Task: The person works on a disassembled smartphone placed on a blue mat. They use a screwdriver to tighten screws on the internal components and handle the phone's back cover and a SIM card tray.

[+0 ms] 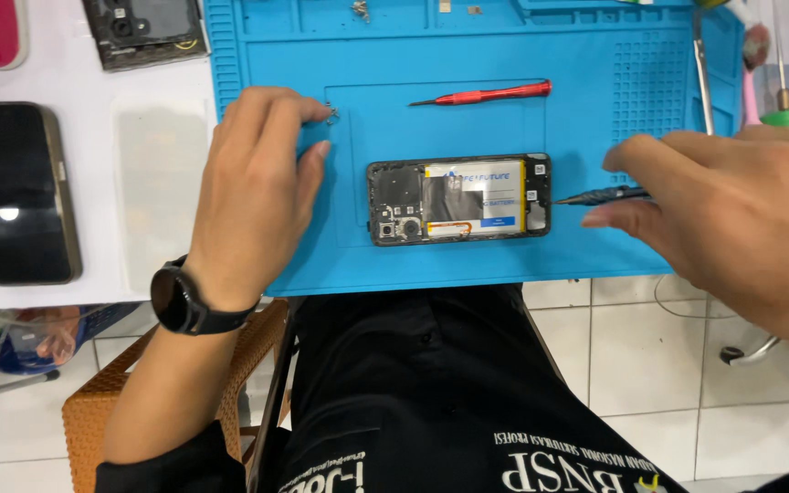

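Head view: left hand (253,187) fingertips pinch a small screw (332,113).

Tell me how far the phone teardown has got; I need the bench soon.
Done: the opened phone lies back off, battery exposed, on the blue mat. In hand: the left hand pinches a small metal part; the right hand holds a dark screwdriver at the phone's end. Left: battery and camera module are in place.

Bright even overhead light, soft shadows; lamp glare on dark phone screen (16,205), sharp focus; right hand (732,215) slightly blurred
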